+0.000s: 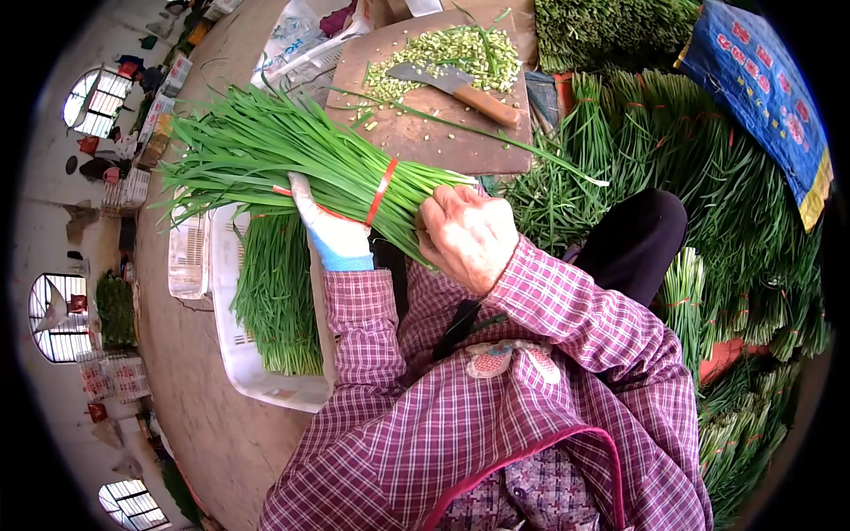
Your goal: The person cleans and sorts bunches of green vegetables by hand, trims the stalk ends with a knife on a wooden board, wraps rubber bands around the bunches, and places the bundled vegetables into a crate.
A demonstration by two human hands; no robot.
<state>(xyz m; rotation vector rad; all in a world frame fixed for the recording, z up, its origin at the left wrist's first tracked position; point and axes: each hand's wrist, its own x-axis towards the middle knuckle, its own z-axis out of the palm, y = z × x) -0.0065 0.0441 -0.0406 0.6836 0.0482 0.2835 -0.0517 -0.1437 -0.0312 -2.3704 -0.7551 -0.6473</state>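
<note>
A large bunch of long green stalks [301, 159] with an orange-red band [382, 190] around it lies across my hands. My left hand [332, 226], in a white glove with a blue cuff, supports the bunch from beneath, its thumb up along the near side. My bare right hand [469, 232] has its fingers curled round the pale cut end of the stalks. Beyond the bunch, a knife [465, 88] with a wooden handle rests on a brown board [425, 142] among chopped stalk pieces [478, 53].
A white crate [232, 345] holding green bunches [279, 292] stands at the left. Many banded bunches [682, 159] are piled at the right, partly under a blue sack [753, 80]. Another crate [189, 257] is farther left. My dark-clad knee [642, 239] rises beside the pile.
</note>
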